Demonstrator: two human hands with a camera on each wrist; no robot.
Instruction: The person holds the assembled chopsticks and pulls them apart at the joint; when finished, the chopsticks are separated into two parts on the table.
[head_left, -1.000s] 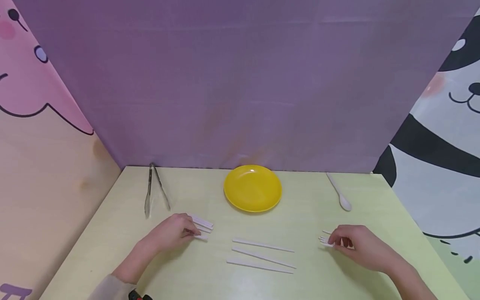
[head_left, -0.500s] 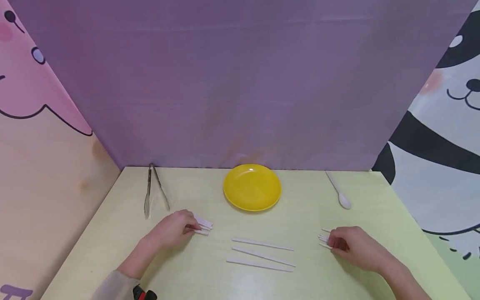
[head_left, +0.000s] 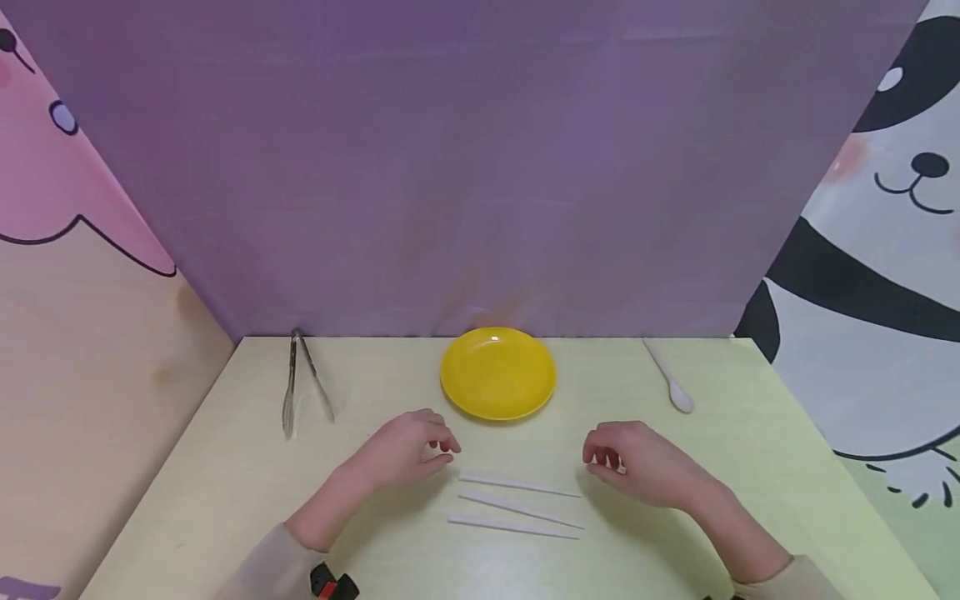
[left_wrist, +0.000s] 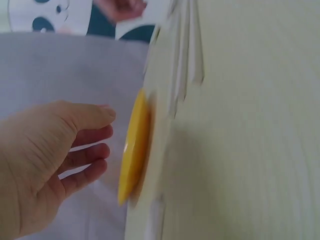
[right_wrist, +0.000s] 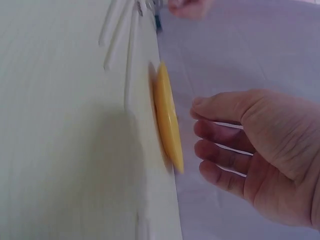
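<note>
Both hands are above the table with nothing in their grasp. In the head view my left hand (head_left: 412,450) hovers left of the chopsticks, its fingers bent loosely and the thumb apart. My right hand (head_left: 637,462) hovers to their right, similarly relaxed. Between and below the hands lie three pale tapered chopsticks, an upper (head_left: 519,485), a middle (head_left: 520,507) and a lower one (head_left: 513,527). A yellow plate (head_left: 498,373) rests just beyond them, touched by neither hand. Pale utensil ends show at the bottom of the left wrist view (left_wrist: 156,220) and the right wrist view (right_wrist: 143,227).
Metal tongs (head_left: 306,379) lie at the back left of the table (head_left: 517,575). A pale spoon (head_left: 670,379) lies at the back right. A purple backdrop (head_left: 480,167) rises behind the table, with printed cartoon panels on both sides.
Both hands have left the pale utensils at the left and right and moved inward toward the chopsticks and plate. The chopsticks, plate, tongs and spoon stay in place; the view shifts slightly.
</note>
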